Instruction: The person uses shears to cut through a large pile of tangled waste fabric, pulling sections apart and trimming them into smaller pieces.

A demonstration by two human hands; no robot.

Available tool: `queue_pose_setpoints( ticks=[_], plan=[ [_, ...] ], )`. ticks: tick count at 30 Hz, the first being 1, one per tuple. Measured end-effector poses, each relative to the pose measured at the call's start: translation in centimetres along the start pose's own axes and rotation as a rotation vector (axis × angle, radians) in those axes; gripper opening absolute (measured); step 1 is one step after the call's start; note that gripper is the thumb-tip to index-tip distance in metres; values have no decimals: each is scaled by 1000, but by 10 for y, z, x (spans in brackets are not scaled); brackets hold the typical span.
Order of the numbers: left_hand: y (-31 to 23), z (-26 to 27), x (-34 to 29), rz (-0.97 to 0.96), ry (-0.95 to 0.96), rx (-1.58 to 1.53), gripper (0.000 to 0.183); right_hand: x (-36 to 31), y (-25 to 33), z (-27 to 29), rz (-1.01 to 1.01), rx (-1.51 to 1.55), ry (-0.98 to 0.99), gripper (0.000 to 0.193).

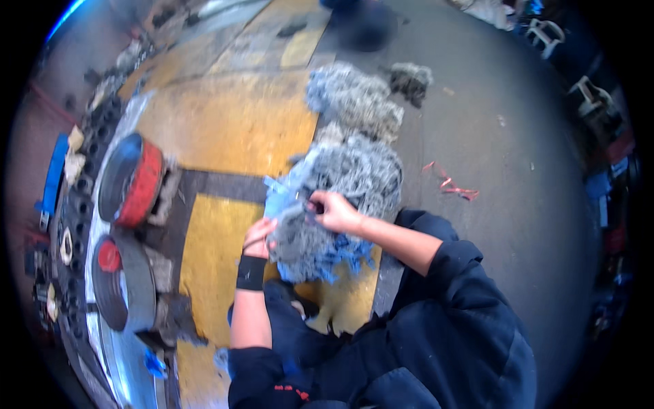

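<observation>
**A:** What do the hands have hold of?

**B:** A big tangled clump of grey and pale-blue shredded fibre (337, 204), lifted off the floor in front of the person's lap. The right hand (334, 211) is curled shut into its middle, fingers buried in the strands. The left hand (259, 235), with a black wrist band (251, 273) below it, pinches the clump's left edge, fingers closed on a few strands.

**B:** I'd judge the two grips sit apart like that so the mass can be spread or picked through between them, though that's a reading, not something shown.

**A:** Which way does the clump run?

**B:** Its long axis slants from the near left, where blue shreds hang down, to the far right, where the grey bulk swells. The heavier end points away from the person.

**A:** And around it?

**B:** Farther off, on the boundary of yellow-painted floor (231, 123) and grey concrete, lies a second loose heap of grey fibre (354, 99), with a smaller dark tuft (411, 80) just to its right. A scrap of red string (449, 184) lies to the right. To the left stand a red-rimmed round drum (133, 180) and a grey metal drum (122, 279).
</observation>
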State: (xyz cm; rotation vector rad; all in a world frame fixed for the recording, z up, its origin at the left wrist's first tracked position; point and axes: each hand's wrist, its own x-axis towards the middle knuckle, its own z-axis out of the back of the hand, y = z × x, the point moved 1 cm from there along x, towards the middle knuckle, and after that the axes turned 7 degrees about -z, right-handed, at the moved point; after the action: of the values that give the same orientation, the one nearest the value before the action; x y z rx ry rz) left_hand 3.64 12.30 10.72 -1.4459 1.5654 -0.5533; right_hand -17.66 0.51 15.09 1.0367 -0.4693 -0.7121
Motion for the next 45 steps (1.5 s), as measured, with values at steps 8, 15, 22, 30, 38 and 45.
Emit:
queue_pose_setpoints(
  ticks=[8,15,22,30,38,45],
  plan=[
    [-28,13,2,38,-202,297,18,-4,9,-10,-626,495,325,56],
    [-32,22,7,82,-203,248,16,-33,-15,-35,-698,455,621,69],
    [-29,26,7,83,-246,314,20,-38,-30,-40,-789,434,720,65],
    [-29,20,3,-42,-203,250,23,-33,-17,-41,-721,480,751,63],
    [-34,12,-1,-127,-171,187,19,-35,-14,-46,-736,455,792,63],
    [-34,8,-2,-82,-136,261,21,-31,-13,-50,-743,522,775,63]
  ],
)
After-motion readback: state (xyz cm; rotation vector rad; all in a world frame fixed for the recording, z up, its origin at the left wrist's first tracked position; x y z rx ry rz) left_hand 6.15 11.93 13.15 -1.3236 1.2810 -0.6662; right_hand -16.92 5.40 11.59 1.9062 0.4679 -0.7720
